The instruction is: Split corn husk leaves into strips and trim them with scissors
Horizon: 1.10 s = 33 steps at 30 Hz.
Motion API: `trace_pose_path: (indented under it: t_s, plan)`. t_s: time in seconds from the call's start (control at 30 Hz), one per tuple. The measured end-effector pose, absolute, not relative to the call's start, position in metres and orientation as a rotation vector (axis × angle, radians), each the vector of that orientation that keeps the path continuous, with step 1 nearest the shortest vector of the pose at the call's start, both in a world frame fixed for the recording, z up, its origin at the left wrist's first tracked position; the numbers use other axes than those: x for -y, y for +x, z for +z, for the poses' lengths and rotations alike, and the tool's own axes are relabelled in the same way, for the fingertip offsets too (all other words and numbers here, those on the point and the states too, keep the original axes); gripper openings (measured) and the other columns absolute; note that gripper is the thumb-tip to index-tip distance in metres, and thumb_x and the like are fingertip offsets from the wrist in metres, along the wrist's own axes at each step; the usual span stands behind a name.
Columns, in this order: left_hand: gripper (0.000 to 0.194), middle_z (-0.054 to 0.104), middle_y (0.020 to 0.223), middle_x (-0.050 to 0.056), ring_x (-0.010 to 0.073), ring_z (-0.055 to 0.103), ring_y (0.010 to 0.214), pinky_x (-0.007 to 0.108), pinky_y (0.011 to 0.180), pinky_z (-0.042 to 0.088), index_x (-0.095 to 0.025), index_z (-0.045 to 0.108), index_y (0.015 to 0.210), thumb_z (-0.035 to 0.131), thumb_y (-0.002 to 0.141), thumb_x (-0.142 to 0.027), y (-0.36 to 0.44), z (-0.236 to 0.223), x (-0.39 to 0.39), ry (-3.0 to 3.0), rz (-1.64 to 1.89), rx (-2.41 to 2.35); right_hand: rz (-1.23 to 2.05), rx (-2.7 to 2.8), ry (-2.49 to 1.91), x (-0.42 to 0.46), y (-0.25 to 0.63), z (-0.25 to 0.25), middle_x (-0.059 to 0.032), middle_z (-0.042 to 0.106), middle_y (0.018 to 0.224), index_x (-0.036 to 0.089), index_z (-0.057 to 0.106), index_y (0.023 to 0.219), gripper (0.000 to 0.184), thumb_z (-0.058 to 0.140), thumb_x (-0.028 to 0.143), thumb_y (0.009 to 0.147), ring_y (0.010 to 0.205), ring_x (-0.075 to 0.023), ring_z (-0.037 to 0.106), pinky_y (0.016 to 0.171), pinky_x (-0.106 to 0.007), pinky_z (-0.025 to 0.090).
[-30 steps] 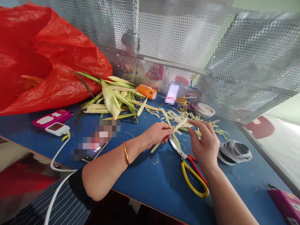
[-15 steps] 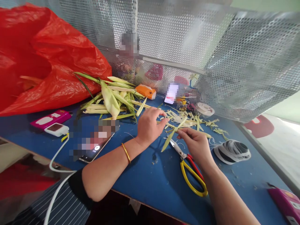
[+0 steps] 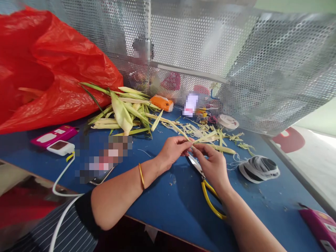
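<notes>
My left hand (image 3: pixel 174 151) and my right hand (image 3: pixel 212 162) meet over the middle of the blue table. Both are closed in a pinch on pale green corn husk strips (image 3: pixel 181 131), whose ends stick out above the fingers. The fingertips hide the spot where the strips cross. Scissors (image 3: pixel 208 199) with a yellow and a red handle lie beneath my right hand, their blades partly covered. Beyond the hands are husk shreds (image 3: pixel 201 131). A heap of corn husks (image 3: pixel 126 112) rests farther left.
A large red plastic bag (image 3: pixel 63 66) fills the left. A phone (image 3: pixel 105 171), purple power banks (image 3: pixel 55 135) and a white cable (image 3: pixel 56 185) lie near. Orange tissue pack (image 3: pixel 161 103), white spool (image 3: pixel 228 121) and thread ball (image 3: pixel 259 169) sit farther back and right. Perforated metal panels (image 3: pixel 189 42) border the table.
Half a second ago my left hand was lifted off the husk strip with fingers apart. Now it has come back and pinches it beside my right hand, which moved slightly left.
</notes>
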<state>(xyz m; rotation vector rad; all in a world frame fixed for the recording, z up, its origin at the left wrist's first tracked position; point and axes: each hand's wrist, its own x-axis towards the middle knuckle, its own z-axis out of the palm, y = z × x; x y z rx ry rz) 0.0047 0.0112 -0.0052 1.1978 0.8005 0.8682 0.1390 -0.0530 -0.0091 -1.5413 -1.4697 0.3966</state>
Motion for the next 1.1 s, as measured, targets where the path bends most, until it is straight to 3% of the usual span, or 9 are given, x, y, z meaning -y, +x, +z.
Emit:
trace_pose_path:
  t_s: [0.17,0.33,0.47,0.63,0.77,0.97,1.1]
  plan:
    - [0.017,0.065,0.071,0.001,0.0074,0.057,0.053,0.019,0.044,0.034,-0.014,0.071,0.081,0.071,0.077,-0.031,0.003,0.0,-0.011,1.169,0.807,-0.871,0.341,1.554,-1.608,0.054,0.14,-0.009,0.0005,0.067,0.066,0.021,0.068,0.077,0.026,0.055,0.039,0.089,0.061,-0.0153,0.059,0.061,-0.025,0.042]
    - [0.007,0.065,0.065,0.0,0.006,0.052,0.049,0.018,0.044,0.033,-0.012,0.071,0.082,0.069,0.077,-0.016,0.006,0.0,-0.009,1.207,0.927,-0.906,0.241,1.634,-1.643,0.059,0.134,-0.007,0.0011,0.064,0.063,0.021,0.065,0.073,0.027,0.053,0.039,0.089,0.055,-0.0133,0.051,0.055,-0.024,0.035]
    - [0.01,0.063,0.062,-0.001,0.0057,0.05,0.048,0.018,0.043,0.03,-0.012,0.073,0.084,0.068,0.078,-0.018,0.004,-0.002,-0.011,1.167,0.907,-0.895,0.435,1.561,-1.6,0.058,0.135,-0.006,0.0009,0.061,0.059,0.02,0.063,0.067,0.033,0.056,0.045,0.087,0.053,-0.0131,0.047,0.053,-0.025,0.035]
    - [0.021,0.067,0.074,0.003,0.0041,0.051,0.047,0.018,0.041,0.026,-0.014,0.074,0.094,0.065,0.082,-0.028,-0.002,0.002,-0.016,1.11,0.71,-0.824,0.884,1.069,-1.446,0.049,0.142,-0.007,-0.0019,0.062,0.062,0.018,0.065,0.069,0.043,0.067,0.06,0.075,0.058,-0.0161,0.056,0.056,-0.027,0.045]
    - [0.03,0.07,0.077,0.006,0.0037,0.046,0.045,0.019,0.041,0.023,-0.013,0.074,0.09,0.064,0.083,-0.041,-0.003,0.005,-0.014,1.114,0.589,-0.792,1.016,0.802,-1.247,0.043,0.144,-0.011,0.0002,0.059,0.061,0.017,0.063,0.064,0.038,0.081,0.051,0.064,0.059,-0.0138,0.058,0.06,-0.027,0.05]
    - [0.02,0.069,0.067,0.004,0.0042,0.042,0.042,0.021,0.043,0.024,-0.012,0.073,0.081,0.072,0.073,-0.03,-0.002,0.004,-0.011,1.239,0.565,-0.837,0.911,0.827,-1.205,0.042,0.145,-0.017,0.0002,0.06,0.061,0.017,0.065,0.063,0.033,0.084,0.045,0.06,0.055,-0.0126,0.056,0.059,-0.029,0.05]
    - [0.023,0.066,0.062,0.003,0.0047,0.042,0.042,0.021,0.041,0.021,-0.012,0.073,0.077,0.073,0.072,-0.034,-0.002,0.003,-0.011,1.31,0.498,-0.821,0.775,0.934,-1.33,0.041,0.151,-0.017,-0.0025,0.063,0.065,0.017,0.065,0.067,0.034,0.075,0.05,0.069,0.062,-0.0173,0.059,0.066,-0.034,0.051]
